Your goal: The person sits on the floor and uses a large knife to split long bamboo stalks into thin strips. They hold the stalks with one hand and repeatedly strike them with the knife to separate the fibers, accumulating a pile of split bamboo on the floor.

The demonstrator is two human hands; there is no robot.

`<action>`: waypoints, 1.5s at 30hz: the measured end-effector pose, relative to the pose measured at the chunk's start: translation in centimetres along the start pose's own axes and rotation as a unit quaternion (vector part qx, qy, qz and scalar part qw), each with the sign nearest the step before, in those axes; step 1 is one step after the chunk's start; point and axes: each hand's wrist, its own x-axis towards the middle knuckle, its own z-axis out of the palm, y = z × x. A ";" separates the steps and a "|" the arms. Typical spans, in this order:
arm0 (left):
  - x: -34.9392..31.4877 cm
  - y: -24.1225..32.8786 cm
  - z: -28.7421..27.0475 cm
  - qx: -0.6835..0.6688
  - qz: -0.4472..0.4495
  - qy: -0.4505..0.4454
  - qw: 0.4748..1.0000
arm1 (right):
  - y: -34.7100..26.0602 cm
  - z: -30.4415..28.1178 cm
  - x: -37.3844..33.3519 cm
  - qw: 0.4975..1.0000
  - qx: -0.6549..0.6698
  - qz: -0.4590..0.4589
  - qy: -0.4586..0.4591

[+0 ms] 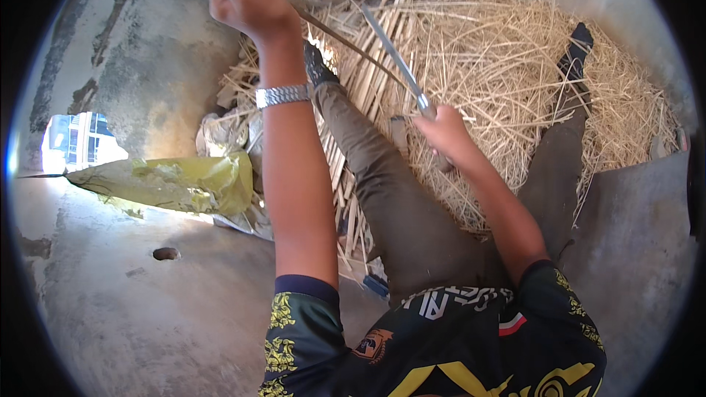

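Note:
My left hand [248, 1] is raised at the upper left, its fingers closed around a long, thin brown strip [344, 42] that looks like split bamboo. The strip slants down to the right, and its lower end meets or passes behind the knife's blade near the handle; I cannot tell which. In my right hand [447, 134], lower and right of centre, is a knife [395, 56] with a long, narrow grey blade. Its tip points up and to the left. A metal watch band circles my left wrist.
Pale straw-like shavings [485, 51] cover the floor between and around my outstretched legs. Several split strips [375, 44] lie beside my left foot. A torn yellow sack [184, 180] lies at the left, near a hole [166, 254] in the concrete. Walls rise behind the shavings.

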 end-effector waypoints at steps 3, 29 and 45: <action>0.7 0.3 -1.5 0.016 -0.001 0.004 1.000 | -3.1 1.3 -1.7 0.996 0.060 -0.070 -0.007; 0.4 0.6 -2.4 0.040 -0.028 -0.002 0.999 | 18.5 2.8 5.9 0.983 -0.072 0.150 0.082; -6.6 12.4 -5.0 -0.035 0.133 0.114 0.984 | 0.4 7.0 -1.6 0.860 -0.094 -0.472 0.172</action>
